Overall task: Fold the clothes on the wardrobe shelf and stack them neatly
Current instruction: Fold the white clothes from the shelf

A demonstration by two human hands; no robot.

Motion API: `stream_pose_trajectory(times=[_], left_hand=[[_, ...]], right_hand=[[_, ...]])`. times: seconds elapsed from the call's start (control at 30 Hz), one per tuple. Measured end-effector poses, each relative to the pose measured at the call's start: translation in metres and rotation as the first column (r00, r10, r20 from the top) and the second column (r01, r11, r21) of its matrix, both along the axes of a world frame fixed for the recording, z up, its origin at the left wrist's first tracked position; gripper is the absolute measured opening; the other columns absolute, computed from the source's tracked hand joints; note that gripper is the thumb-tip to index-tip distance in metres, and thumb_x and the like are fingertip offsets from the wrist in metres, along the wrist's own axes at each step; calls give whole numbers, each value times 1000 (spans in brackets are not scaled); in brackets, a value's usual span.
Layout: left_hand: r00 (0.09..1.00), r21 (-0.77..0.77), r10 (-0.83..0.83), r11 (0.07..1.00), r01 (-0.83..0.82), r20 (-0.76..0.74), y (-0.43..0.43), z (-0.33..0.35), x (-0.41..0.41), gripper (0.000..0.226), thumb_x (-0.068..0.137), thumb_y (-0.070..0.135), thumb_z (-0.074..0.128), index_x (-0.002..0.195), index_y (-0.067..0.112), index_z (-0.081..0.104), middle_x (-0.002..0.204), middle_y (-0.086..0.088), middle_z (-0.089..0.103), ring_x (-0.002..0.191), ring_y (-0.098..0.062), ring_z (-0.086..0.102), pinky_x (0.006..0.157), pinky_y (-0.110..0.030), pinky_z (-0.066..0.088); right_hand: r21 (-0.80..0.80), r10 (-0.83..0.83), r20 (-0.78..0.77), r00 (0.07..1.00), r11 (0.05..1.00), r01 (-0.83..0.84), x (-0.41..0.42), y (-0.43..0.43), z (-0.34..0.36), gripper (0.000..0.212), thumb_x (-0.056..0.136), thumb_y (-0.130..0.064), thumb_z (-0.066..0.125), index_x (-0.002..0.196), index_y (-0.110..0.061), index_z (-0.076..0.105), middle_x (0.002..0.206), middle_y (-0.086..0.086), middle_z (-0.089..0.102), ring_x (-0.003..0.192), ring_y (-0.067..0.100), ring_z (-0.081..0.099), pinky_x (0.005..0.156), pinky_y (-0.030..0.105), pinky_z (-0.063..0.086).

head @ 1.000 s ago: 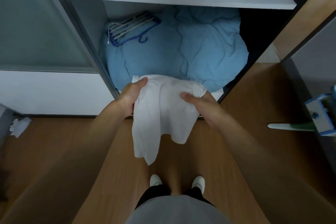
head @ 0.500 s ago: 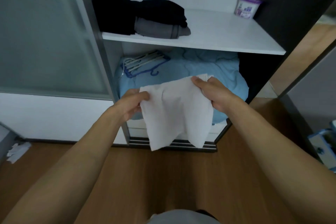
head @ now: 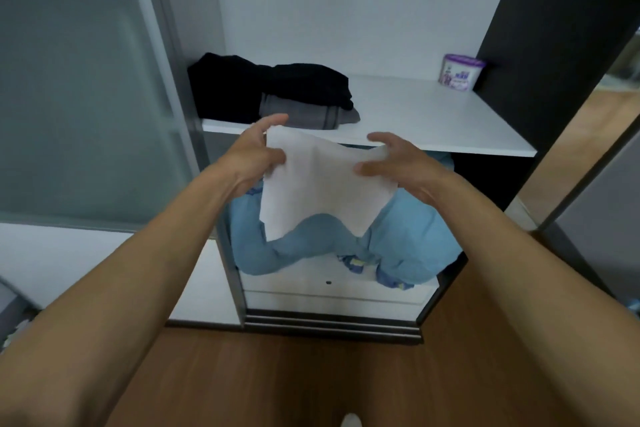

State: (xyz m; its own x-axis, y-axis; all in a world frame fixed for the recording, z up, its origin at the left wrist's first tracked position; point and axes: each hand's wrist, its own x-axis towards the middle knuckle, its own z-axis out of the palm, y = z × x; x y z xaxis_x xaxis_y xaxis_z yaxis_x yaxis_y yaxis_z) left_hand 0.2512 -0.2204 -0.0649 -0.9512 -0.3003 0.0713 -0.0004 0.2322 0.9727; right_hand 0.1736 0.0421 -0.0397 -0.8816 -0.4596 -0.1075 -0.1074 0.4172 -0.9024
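I hold a folded white garment [head: 318,184] in the air just in front of the white wardrobe shelf [head: 415,121]. My left hand [head: 256,152] pinches its upper left corner. My right hand [head: 391,163] grips its upper right edge, fingers curled over the cloth. The lower edge hangs loose. On the shelf's left part lies a stack: a black garment [head: 277,87] on top of a folded grey one [head: 308,114].
A purple-lidded tub [head: 459,73] stands at the shelf's back right. A bulky blue duvet [head: 408,246] fills the compartment below. A frosted sliding door [head: 79,107] is on the left, a dark panel [head: 554,45] on the right. Wooden floor [head: 294,381] lies underfoot.
Both hands have lifted the white garment from knee height up to the shelf's front edge. It hung long and loose before and now looks shorter and folded. My view has tilted upward.
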Motion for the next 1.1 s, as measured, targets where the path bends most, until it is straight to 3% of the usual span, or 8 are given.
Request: stream_pose_trajectory(times=[0.1, 0.2, 0.37, 0.47, 0.6, 0.77, 0.93, 1.1], left_hand=[[997, -163, -77, 984, 72, -28, 4, 13, -17, 78, 77, -12, 65, 143, 28, 49, 115, 6, 66, 101, -13, 67, 75, -21, 57], [998, -453, -48, 891, 20, -50, 11, 30, -41, 70, 77, -8, 66, 136, 29, 56, 118, 12, 60, 100, -3, 60, 76, -8, 45], [984, -673, 42, 724, -151, -176, 14, 55, -82, 35, 74, -1, 62, 93, 27, 69, 89, 16, 65, 78, 0, 60, 62, -6, 42], [956, -781, 161, 552, -292, -244, 12, 65, -103, 23, 74, 13, 61, 92, 24, 71, 94, 5, 68, 85, -21, 63, 73, -32, 52], [906, -825, 327, 407, -391, -268, 4, 71, -129, 23, 80, 26, 58, 100, 25, 69, 92, -1, 70, 83, -30, 64, 72, -37, 52], [941, -185, 306, 926, -330, -145, -14, 76, -167, 19, 88, -1, 49, 90, 7, 65, 80, -15, 74, 66, -20, 74, 59, -29, 56], [909, 53, 286, 957, -284, -304, -53, 96, -216, 21, 88, -5, 55, 96, 6, 71, 99, -14, 70, 102, -24, 70, 91, -32, 58], [827, 90, 256, 966, -244, -502, -94, 119, -249, 31, 74, 5, 49, 74, 22, 74, 76, 6, 68, 73, -6, 66, 71, -18, 53]], right_hand=[[459, 93, -209, 973, 889, 14, -20, -3, 5, 66, 79, -8, 76, 139, -18, 51, 140, 9, 47, 114, 21, 54, 86, 27, 45], [586, 141, -364, 921, 803, 109, -46, -4, 8, 51, 85, -1, 55, 135, -13, 56, 141, 13, 50, 123, 28, 53, 93, 29, 43], [472, 59, -641, 765, 816, 333, -100, 0, 23, 18, 89, -15, 57, 97, -23, 72, 106, 6, 61, 98, 32, 62, 72, 34, 37], [314, -29, -685, 728, 890, 330, -134, -4, 32, 25, 92, -14, 56, 108, -27, 70, 111, 3, 61, 92, 29, 61, 71, 32, 38], [-91, -153, -381, 912, 988, 127, -167, -17, 38, 17, 95, -10, 51, 108, -18, 59, 88, 9, 70, 63, 23, 71, 54, 30, 55], [-481, -15, -64, 998, 877, -18, -209, -33, 40, 14, 93, -5, 59, 99, -19, 58, 98, 10, 64, 89, 21, 65, 88, 38, 57], [-709, -11, -122, 992, 701, -80, -259, -63, 62, 22, 88, 8, 56, 90, -13, 61, 93, 5, 61, 95, 18, 61, 92, 29, 51], [-638, -129, -418, 899, 747, -189, -303, -108, 82, 31, 79, 5, 63, 84, -26, 66, 115, -6, 67, 131, 18, 52, 108, 39, 43]])
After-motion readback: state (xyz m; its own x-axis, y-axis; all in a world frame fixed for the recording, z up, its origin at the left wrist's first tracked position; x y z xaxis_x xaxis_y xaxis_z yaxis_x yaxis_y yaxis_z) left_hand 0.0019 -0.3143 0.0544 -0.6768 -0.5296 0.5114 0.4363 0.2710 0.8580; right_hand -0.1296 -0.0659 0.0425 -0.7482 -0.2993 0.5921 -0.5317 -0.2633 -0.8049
